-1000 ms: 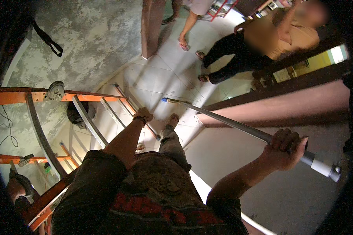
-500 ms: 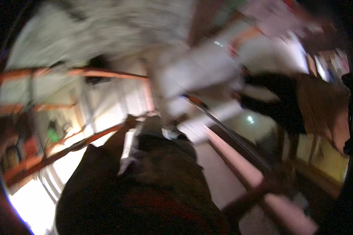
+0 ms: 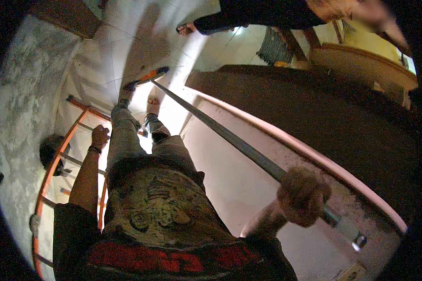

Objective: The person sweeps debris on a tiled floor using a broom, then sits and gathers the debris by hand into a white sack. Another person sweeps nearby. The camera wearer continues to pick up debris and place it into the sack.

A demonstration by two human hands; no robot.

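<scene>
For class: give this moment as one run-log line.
left grip: at ladder, hold unclear | right grip: closed around pole | pole head: orange and dark, near feet

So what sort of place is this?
Likely inside a home or similar building, perhaps one being worked on: there's a tiled floor, a patchy grey wall and an orange ladder.

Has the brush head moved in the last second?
Yes. Against the end of the pink ledge, the brush head appears to have come toward the person's side, now right beside their left foot.
</scene>
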